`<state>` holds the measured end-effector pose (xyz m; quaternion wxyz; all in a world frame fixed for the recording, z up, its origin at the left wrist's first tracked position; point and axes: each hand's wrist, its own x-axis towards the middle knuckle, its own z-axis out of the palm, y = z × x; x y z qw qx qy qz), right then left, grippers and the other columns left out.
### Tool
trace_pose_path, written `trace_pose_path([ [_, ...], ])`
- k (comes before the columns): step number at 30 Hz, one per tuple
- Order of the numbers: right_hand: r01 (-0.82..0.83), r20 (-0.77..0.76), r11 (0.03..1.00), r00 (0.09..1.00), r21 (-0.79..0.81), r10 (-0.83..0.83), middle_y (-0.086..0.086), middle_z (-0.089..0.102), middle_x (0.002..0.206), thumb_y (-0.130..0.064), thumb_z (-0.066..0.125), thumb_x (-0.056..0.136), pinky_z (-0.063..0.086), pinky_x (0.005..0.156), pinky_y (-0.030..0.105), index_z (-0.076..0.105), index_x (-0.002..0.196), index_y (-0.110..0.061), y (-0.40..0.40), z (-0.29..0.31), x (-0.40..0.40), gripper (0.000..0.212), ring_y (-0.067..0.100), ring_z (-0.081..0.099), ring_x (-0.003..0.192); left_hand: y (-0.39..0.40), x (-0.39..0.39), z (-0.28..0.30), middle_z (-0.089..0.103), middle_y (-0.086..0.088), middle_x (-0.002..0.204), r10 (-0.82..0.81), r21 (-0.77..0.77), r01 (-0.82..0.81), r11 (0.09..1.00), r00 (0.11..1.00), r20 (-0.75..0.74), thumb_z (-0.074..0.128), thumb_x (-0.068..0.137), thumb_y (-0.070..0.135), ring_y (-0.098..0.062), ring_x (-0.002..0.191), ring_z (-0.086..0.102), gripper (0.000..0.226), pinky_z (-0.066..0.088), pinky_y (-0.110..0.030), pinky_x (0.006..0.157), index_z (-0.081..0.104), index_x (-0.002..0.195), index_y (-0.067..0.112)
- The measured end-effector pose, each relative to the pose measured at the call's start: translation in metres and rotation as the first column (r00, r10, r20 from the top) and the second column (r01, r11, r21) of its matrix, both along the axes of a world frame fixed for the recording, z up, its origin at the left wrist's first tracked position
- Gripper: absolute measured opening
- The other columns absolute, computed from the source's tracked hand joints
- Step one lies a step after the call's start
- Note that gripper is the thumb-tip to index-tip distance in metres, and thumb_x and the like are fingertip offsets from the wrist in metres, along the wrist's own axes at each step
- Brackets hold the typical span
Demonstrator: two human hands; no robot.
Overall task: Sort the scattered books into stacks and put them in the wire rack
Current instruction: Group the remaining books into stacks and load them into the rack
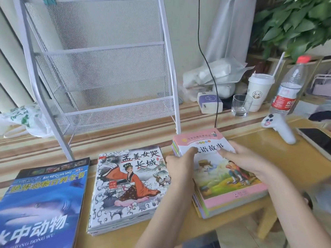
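Three book stacks lie on the wooden table. At the right is a stack of pink-covered storybooks [231, 187]. My left hand [180, 165] grips its left edge, thumb on the top cover. My right hand [245, 158] rests on the cover and holds the right side. In the middle lies a stack with a woman in an orange robe on the cover [129, 188]. A stack of blue animal encyclopedias [41, 203] lies at the left. The white wire rack [100, 72] stands empty behind them.
Along the back right stand a glass [240, 105], a white paper cup with a straw [258, 92], a water bottle [288, 90] and a tissue pack [209, 102]. A white controller [279, 127] and a phone [317, 138] lie at the right. A plastic bag [25, 120] sits left of the rack.
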<state>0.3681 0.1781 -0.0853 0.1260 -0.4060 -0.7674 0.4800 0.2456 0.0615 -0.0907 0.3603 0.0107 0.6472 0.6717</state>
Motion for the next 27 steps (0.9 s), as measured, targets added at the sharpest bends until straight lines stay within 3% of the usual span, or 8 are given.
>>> trace_pose_path([
  [2,-0.008,-0.016,1.0,1.0,-0.023,0.008,-0.017,0.052,0.121,-0.042,0.054,0.091,0.035,0.09,0.026,0.047,0.132,-0.031,0.001,0.001,0.001,0.043,0.007,0.05,0.107,-0.001,-0.003,0.003,0.064,-0.016,0.095,-0.014,0.024,0.013,1.0,0.998,0.066,0.08,0.046,0.033,-0.029,0.074,0.062,0.072,0.046,-0.03,0.058,0.059,0.106,-0.001],
  [5,-0.01,-0.023,0.999,1.0,-0.051,0.009,-0.017,0.053,0.128,-0.049,0.055,0.087,0.037,0.098,0.03,0.05,0.127,-0.034,0.006,-0.002,0.003,0.043,0.008,0.052,0.111,0.001,-0.012,0.009,0.068,-0.017,0.084,-0.05,0.09,0.036,0.995,0.986,0.158,0.082,0.063,0.015,-0.025,0.059,0.065,0.05,0.049,-0.025,0.051,0.062,0.105,-0.003],
  [8,-0.002,-0.036,0.998,0.999,-0.062,0.0,-0.018,0.054,0.128,-0.053,0.056,0.084,0.038,0.101,0.033,0.051,0.126,-0.035,0.006,-0.004,0.004,0.046,0.007,0.053,0.112,0.006,-0.011,0.011,0.07,-0.015,0.084,-0.099,0.068,0.091,0.994,0.987,0.13,0.083,0.067,0.016,-0.022,0.057,0.069,0.046,0.054,-0.025,0.048,0.062,0.104,-0.002],
  [14,0.036,-0.103,0.995,0.994,-0.09,-0.045,-0.017,0.049,0.131,-0.052,0.053,0.087,0.034,0.094,0.029,0.046,0.131,-0.033,-0.001,0.003,0.005,0.048,0.007,0.05,0.109,0.009,0.0,0.007,0.073,-0.013,0.084,-0.076,-0.02,0.074,0.997,0.988,-0.134,0.082,0.05,0.041,-0.029,0.075,0.072,0.051,0.06,-0.045,0.074,0.069,0.083,0.006],
  [18,0.073,-0.229,0.986,0.968,-0.148,-0.106,-0.023,0.038,0.129,-0.065,0.045,0.083,0.023,0.108,0.037,0.036,0.136,-0.044,-0.006,0.021,0.015,0.057,0.01,0.035,0.13,0.008,0.012,0.023,0.07,-0.001,0.089,-0.049,0.093,0.089,0.992,0.927,-0.373,0.083,0.051,0.048,-0.018,0.082,0.07,0.064,0.058,-0.036,0.074,0.061,0.1,0.012],
  [22,0.126,-0.547,0.986,0.821,-0.109,-0.165,-0.034,0.064,0.086,-0.054,0.054,0.079,0.044,0.069,0.004,0.051,0.1,-0.039,-0.018,0.05,0.014,0.026,-0.015,0.058,0.082,-0.003,0.022,0.052,0.063,0.009,0.096,0.072,0.372,0.21,0.904,0.784,-0.617,0.085,0.068,0.015,-0.004,0.087,0.064,0.052,0.052,-0.023,0.079,0.049,0.107,0.017],
  [24,0.103,-0.668,0.993,0.734,-0.063,-0.119,-0.035,0.066,0.082,-0.058,0.064,0.06,0.046,0.062,0.003,0.051,0.103,-0.036,-0.019,0.06,0.009,0.05,-0.018,0.06,0.08,-0.006,0.013,0.058,0.06,0.009,0.103,0.104,0.427,0.294,0.855,0.71,-0.697,0.082,0.07,0.01,-0.001,0.095,0.061,0.059,0.051,-0.022,0.086,0.047,0.116,0.008],
  [27,0.052,-0.734,0.996,0.673,-0.073,-0.089,-0.024,0.069,0.099,-0.067,0.079,0.043,0.051,0.072,0.011,0.056,0.109,-0.033,-0.015,0.052,0.001,0.078,-0.007,0.063,0.095,-0.01,-0.003,0.055,0.057,0.009,0.108,0.081,0.41,0.376,0.831,0.648,-0.758,0.079,0.073,0.005,0.0,0.102,0.059,0.059,0.049,-0.021,0.09,0.042,0.119,0.005],
])
